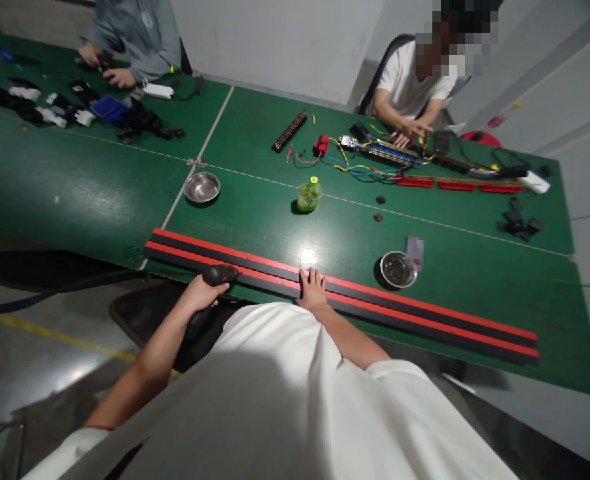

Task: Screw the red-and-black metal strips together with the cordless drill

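Holding a black power driver [219,274], the left hand [199,295] of the person is closed around its body, and the tip comes near the red face of the closer one of two long red-and-black bars [425,313]. Whether the tip touches the bar, I cannot tell. The right hand [313,292] is open, with fingers spread; it lies flat upon the bars and does not appear to grip anything. These bars lie side by side along the near edge of the green table [255,217], in front of the person's body.

The work seems to be under way, judging from the driver in position and the supporting hand. Both bars already lie in line together. Small dark marks run along the red faces, but they are too small to say which are screws and which are bare holes, so the share that is left remains uncertain. Near the bars, on the right, stands a metal bowl [399,286] with small dark pieces inside, perhaps fasteners to be used.
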Demonstrator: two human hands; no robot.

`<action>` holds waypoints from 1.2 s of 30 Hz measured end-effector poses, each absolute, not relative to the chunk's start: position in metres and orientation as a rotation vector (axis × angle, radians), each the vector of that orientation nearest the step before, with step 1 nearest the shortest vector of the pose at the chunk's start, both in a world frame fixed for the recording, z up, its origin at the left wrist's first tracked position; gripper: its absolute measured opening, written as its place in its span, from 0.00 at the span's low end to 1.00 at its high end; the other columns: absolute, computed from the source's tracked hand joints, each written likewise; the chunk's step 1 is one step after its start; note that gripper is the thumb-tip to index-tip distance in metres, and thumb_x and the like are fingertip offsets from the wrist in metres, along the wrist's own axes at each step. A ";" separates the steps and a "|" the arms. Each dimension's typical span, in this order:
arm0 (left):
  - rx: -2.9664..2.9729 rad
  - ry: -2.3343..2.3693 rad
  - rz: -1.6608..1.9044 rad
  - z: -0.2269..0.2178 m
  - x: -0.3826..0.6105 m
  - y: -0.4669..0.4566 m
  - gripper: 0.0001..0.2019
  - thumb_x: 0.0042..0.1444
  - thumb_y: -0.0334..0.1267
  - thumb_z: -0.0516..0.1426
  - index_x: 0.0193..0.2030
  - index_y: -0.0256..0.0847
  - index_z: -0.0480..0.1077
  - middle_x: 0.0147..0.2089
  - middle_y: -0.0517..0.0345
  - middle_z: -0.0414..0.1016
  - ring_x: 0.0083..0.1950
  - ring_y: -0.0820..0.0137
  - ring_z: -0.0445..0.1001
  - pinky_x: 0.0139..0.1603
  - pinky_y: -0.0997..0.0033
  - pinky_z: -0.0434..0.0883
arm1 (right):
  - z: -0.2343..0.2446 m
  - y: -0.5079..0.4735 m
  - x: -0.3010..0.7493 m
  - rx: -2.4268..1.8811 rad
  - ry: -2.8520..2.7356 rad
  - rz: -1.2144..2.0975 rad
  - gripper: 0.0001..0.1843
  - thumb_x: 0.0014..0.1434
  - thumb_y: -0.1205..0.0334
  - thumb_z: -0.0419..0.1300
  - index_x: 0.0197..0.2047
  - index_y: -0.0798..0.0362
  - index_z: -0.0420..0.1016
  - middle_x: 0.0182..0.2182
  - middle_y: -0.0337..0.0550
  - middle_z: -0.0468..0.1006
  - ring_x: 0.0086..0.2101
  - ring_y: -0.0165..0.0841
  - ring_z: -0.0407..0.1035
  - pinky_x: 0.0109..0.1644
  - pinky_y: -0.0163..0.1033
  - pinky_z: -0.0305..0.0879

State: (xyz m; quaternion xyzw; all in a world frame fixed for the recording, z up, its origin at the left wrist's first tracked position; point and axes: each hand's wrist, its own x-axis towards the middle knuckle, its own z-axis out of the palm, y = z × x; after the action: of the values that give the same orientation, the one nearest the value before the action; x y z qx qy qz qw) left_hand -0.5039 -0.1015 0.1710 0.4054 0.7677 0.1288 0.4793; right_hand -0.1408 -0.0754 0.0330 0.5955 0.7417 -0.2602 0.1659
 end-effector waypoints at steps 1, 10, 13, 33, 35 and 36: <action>1.031 1.858 0.244 0.174 -0.505 -0.092 0.14 0.46 0.47 0.69 0.29 0.40 0.75 0.21 0.57 0.75 0.19 0.65 0.73 0.21 0.70 0.67 | 0.033 -0.076 -0.141 1.694 2.112 -0.733 0.68 0.55 0.46 0.74 0.84 0.49 0.35 0.81 0.64 0.33 0.78 0.59 0.28 0.77 0.66 0.25; 1.158 1.883 -0.002 0.195 -0.500 -0.048 0.11 0.49 0.40 0.67 0.25 0.40 0.71 0.22 0.56 0.76 0.19 0.65 0.74 0.19 0.71 0.66 | 0.035 -0.074 -0.138 1.653 2.131 -0.723 0.69 0.55 0.42 0.74 0.84 0.49 0.35 0.81 0.64 0.35 0.78 0.58 0.30 0.77 0.65 0.26; 1.159 1.888 0.010 0.194 -0.496 -0.051 0.11 0.50 0.40 0.67 0.24 0.40 0.70 0.21 0.56 0.74 0.18 0.65 0.73 0.18 0.71 0.64 | 0.036 -0.073 -0.137 1.630 2.141 -0.714 0.68 0.55 0.41 0.73 0.84 0.49 0.36 0.81 0.65 0.37 0.78 0.59 0.32 0.76 0.66 0.27; 0.871 1.951 0.164 0.199 -0.498 -0.059 0.18 0.47 0.44 0.70 0.41 0.34 0.79 0.30 0.52 0.81 0.23 0.64 0.78 0.21 0.70 0.72 | 0.024 -0.072 -0.138 1.619 2.127 -0.741 0.70 0.54 0.41 0.73 0.84 0.49 0.33 0.81 0.64 0.36 0.78 0.60 0.28 0.76 0.67 0.17; 0.879 1.926 0.174 0.199 -0.499 -0.060 0.20 0.44 0.44 0.72 0.41 0.34 0.78 0.30 0.53 0.80 0.24 0.64 0.79 0.21 0.70 0.72 | 0.023 -0.072 -0.137 1.618 2.127 -0.748 0.70 0.54 0.41 0.73 0.84 0.49 0.33 0.81 0.64 0.35 0.78 0.59 0.27 0.76 0.67 0.17; 0.871 1.897 0.189 0.199 -0.500 -0.060 0.21 0.43 0.44 0.72 0.41 0.34 0.78 0.31 0.53 0.80 0.25 0.64 0.79 0.21 0.70 0.73 | 0.023 -0.072 -0.137 1.619 2.128 -0.751 0.70 0.54 0.41 0.73 0.84 0.49 0.33 0.81 0.64 0.35 0.78 0.59 0.28 0.76 0.67 0.17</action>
State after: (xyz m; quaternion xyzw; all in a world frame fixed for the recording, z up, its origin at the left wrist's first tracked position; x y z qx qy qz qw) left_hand -0.4997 -0.0603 0.1988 0.3601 0.7841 0.0779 0.4995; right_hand -0.1373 -0.0718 0.0233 0.5734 0.7535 -0.2660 0.1811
